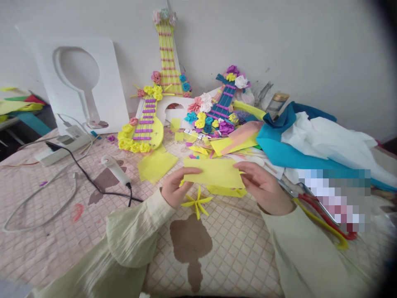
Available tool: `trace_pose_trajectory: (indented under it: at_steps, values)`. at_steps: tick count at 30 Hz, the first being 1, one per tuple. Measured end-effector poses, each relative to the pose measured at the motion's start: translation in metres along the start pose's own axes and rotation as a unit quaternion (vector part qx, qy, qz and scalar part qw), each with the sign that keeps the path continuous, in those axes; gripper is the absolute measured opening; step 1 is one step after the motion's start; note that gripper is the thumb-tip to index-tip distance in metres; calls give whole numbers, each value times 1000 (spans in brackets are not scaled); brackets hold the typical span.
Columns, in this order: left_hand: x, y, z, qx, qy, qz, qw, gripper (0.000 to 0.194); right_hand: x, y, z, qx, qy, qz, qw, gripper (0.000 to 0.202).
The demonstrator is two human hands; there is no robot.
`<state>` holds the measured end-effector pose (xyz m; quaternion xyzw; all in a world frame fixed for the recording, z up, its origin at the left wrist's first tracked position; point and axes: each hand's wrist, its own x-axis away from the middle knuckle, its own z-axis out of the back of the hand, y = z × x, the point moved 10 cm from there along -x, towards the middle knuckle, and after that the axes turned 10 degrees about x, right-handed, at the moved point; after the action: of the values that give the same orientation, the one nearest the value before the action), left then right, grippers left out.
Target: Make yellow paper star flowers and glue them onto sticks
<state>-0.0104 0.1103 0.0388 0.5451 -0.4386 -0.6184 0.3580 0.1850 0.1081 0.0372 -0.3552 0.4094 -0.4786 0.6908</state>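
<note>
A rectangle of yellow paper point(214, 173) is stretched between my two hands above the table. My left hand point(179, 185) pinches its left edge, thumb on top. At the right end my right hand point(265, 186) grips the sheet in the same way. Just below the paper lies a yellow star-like shape of thin petals point(197, 202). Behind it sits another yellow paper piece point(226, 191), partly covered by the held sheet. More yellow sheets point(157, 165) lie to the left, beyond my left hand.
Flower-trimmed toy guitars point(149, 120) lean at the back. A glue gun point(115, 170), its cord and a power strip point(63, 145) lie left. At right are red-handled scissors point(328, 217) and blue and white crepe paper point(279, 142). A white cut-out board point(111, 82) stands against the wall.
</note>
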Motion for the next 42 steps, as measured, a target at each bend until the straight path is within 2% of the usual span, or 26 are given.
trace_pose_trajectory:
  at_steps: [4,8,15,19,22,25,26,29,31,34,37,39,42]
  values:
    - [0,0,-5,6,-16,4,1000,20,2,-11,2,84,9,62,994,19]
    - [1,-1,-4,-21,-6,19,1000,17,2,-17,4,94,24,87,991,16]
    - [4,-18,-6,39,0,83,996,19,5,5,7,10,69,-48,996,13]
    - [4,-18,-7,112,22,85,990,17,6,8,4,-7,73,-85,994,13]
    - [4,-14,-9,190,32,85,978,41,6,5,1,-7,76,-76,994,13]
    - [7,-15,-18,178,7,128,976,66,7,0,-6,5,55,-48,997,11]
    - [8,-17,-19,149,4,143,979,64,8,0,-9,6,49,-43,998,11]
    - [11,-21,-17,61,11,169,984,36,9,3,-14,-19,50,-51,997,19]
    - [12,-24,-17,39,11,180,983,26,10,7,-17,-56,51,-72,995,29]
    - [14,-28,-17,29,14,193,981,24,11,11,-20,-93,56,-108,988,37]
    - [14,-29,-18,2,0,196,981,31,12,15,-20,-105,66,-135,983,38]
    - [14,-29,-19,-12,-11,192,981,37,12,17,-19,-113,70,-143,981,38]
    - [17,-33,-19,11,-11,206,978,35,11,18,-17,-119,72,-144,980,37]
